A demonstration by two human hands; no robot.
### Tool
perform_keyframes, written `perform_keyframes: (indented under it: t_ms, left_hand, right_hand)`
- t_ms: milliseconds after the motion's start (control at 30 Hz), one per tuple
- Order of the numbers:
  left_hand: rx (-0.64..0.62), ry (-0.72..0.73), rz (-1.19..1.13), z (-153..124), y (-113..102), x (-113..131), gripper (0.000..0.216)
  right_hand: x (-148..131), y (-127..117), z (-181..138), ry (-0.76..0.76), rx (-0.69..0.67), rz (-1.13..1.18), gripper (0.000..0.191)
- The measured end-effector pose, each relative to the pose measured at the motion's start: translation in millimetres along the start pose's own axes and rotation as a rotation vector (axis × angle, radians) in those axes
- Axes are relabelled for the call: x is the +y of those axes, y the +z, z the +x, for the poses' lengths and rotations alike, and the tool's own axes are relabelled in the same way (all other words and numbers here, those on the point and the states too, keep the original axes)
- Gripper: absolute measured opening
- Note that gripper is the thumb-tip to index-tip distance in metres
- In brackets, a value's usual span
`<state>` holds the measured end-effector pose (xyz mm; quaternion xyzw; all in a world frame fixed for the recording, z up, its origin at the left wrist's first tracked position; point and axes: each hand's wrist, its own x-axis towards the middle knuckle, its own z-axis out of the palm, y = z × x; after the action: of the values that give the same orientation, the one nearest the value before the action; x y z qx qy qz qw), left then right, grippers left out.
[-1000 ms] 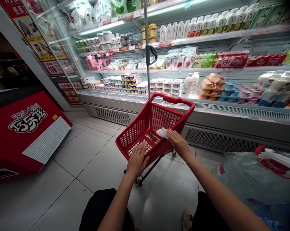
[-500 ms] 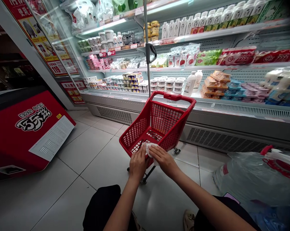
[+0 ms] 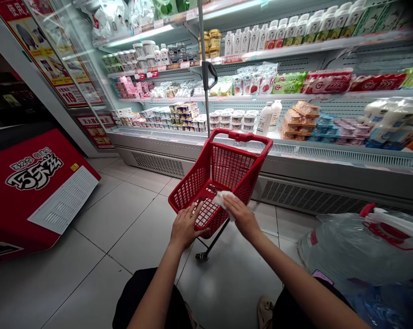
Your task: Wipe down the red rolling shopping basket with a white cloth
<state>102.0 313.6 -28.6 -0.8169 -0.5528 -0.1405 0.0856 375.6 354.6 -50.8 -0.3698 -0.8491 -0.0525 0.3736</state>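
Note:
A small red shopping cart (image 3: 234, 167) with latticed plastic sides stands on wheels in front of me. My left hand (image 3: 185, 227) is at its near left corner, fingers laid over the rim and thumb on the outer side. In my right hand (image 3: 240, 214) is a crumpled white wipe (image 3: 223, 197), pressed against the rim on the cart's right side. Part of the wipe is hidden under my fingers. Dark bits or gaps show on the cart's floor, too small to make out.
Behind the cart runs a refrigerated shelf (image 3: 295, 157) of dairy goods, with a door handle (image 3: 209, 75) before it. A red freezer chest (image 3: 66, 137) stands left. Large plastic-wrapped bottles (image 3: 343, 246) and a phone (image 3: 322, 277) are at lower right. My knees flank the cart.
My hands have moved apart. The left went leftward along the cart's near rim; the right carried the wipe up and right along the side rim. The view shifted slightly.

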Motion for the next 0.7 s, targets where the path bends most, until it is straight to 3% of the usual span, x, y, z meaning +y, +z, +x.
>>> perform_keyframes:
  t_ms: [100, 167, 233, 367, 467, 567, 700]
  left_hand:
    - [0.026, -0.037, 0.016, -2, 6, 13, 0.096]
    - [0.05, -0.059, 0.01, -3, 8, 24, 0.093]
    - [0.071, -0.089, -0.001, -2, 10, 38, 0.093]
    - [0.099, -0.136, -0.027, 3, 10, 58, 0.095]
    - [0.073, 0.002, -0.062, 5, 8, 56, 0.094]
    - [0.052, 0.115, -0.051, 5, 8, 42, 0.085]
    - [0.06, 0.101, -0.056, 5, 15, 27, 0.072]
  right_hand:
    - [-46, 7, -16, -0.106, -0.094, 0.061, 0.066]
    - [-61, 3, -23, -0.186, -0.162, 0.087, 0.065]
    - [-54, -6, -25, -0.223, -0.201, 0.08, 0.065]
    - [-2, -26, -15, -0.119, -0.179, -0.028, 0.069]
    - [23, -30, -10, -0.031, -0.136, -0.081, 0.069]
    - [10, -23, -20, -0.018, -0.116, -0.078, 0.071]
    - [-27, -18, -41, -0.107, -0.163, -0.024, 0.073]
